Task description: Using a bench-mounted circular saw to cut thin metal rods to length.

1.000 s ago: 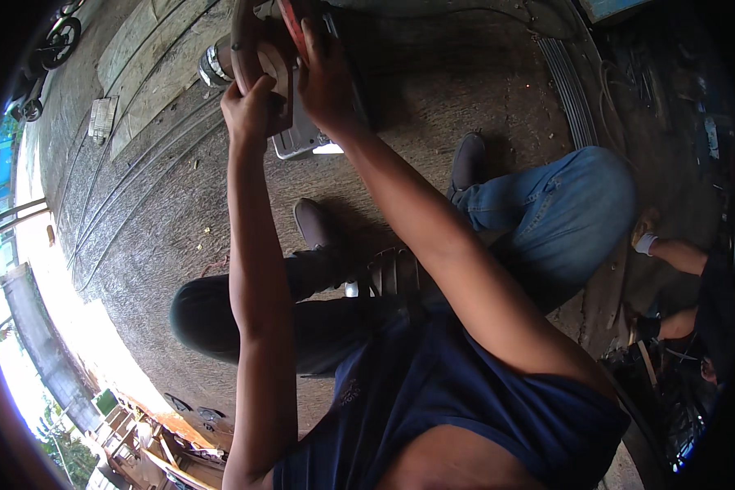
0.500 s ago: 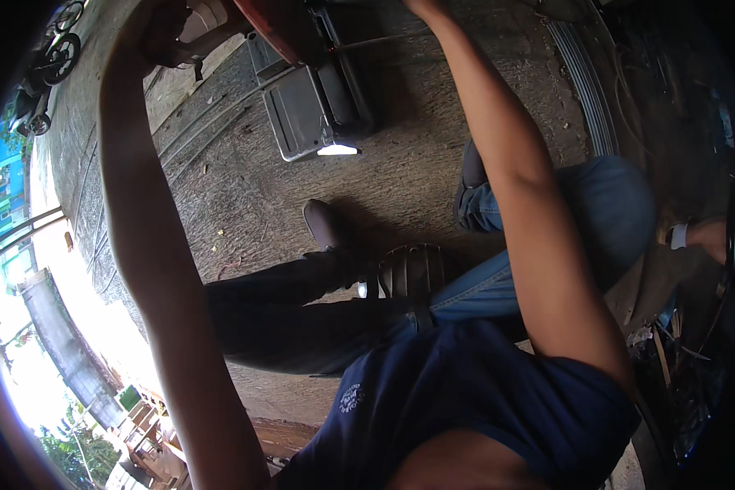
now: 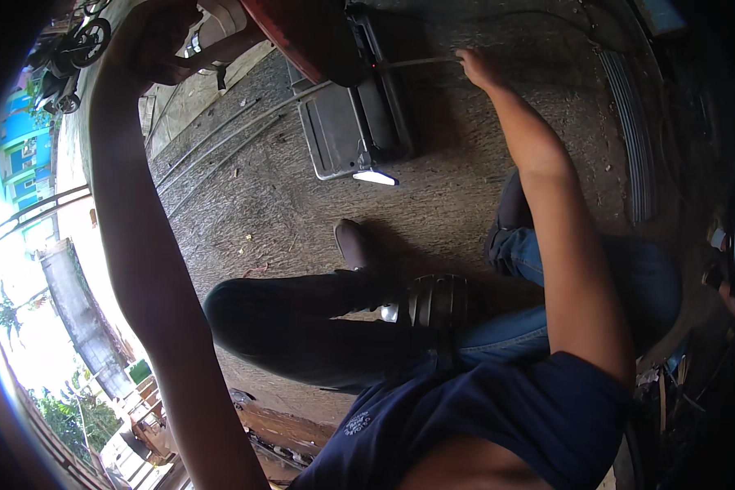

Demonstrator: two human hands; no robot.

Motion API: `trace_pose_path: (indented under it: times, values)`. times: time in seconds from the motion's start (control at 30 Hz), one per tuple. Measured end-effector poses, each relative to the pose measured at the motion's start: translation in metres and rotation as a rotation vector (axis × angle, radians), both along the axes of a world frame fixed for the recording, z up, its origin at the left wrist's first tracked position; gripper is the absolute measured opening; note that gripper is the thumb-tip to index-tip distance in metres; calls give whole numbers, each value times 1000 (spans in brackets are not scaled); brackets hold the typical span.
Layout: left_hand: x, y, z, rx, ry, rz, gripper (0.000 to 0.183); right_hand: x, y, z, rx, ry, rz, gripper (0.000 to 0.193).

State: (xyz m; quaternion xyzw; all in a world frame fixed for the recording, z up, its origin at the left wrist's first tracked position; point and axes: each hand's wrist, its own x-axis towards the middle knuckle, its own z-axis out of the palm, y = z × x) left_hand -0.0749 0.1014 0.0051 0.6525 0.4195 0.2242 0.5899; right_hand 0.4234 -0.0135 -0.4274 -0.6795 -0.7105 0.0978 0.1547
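A machine that looks like a cut-off saw stands on the ground ahead of me, with a red rounded guard (image 3: 306, 37) and a grey base (image 3: 335, 135). My left hand (image 3: 163, 45), in deep shadow at the upper left, is closed around the saw's handle; its fingers show only in part. A thin metal rod (image 3: 420, 61) runs across the base beneath the guard. To the right of the saw, my right hand (image 3: 478, 69) is closed on the rod's end. Where the rod meets the saw is hidden behind the guard.
Long thin rods (image 3: 212, 151) extend left of the saw along the rough ground. Ribbed metal strips (image 3: 629, 131) lie at the right. My bent legs and shoes (image 3: 353, 243) are below the saw. Parked motorcycles (image 3: 82, 49) stand at the far left.
The view has shifted, so the saw and legs appear lower and further right. My right hand, earlier cut off by the top edge, now shows on the rod.
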Motion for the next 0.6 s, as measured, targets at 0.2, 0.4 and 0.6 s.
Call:
trace_pose_path:
  times: [0.2, 0.4, 0.6]
  values:
    - [11, -13, 3, 326, 146, -99, 32, -4, -29, 66, -127, 114, 203, 33]
    - [53, -55, -9, -27, -45, 268, 30, 17, -83, 119, -135, 252, 144, 32]
    - [57, -74, -20, 66, -212, 161, 26, 9, -103, 152, -26, 282, 146, 30]
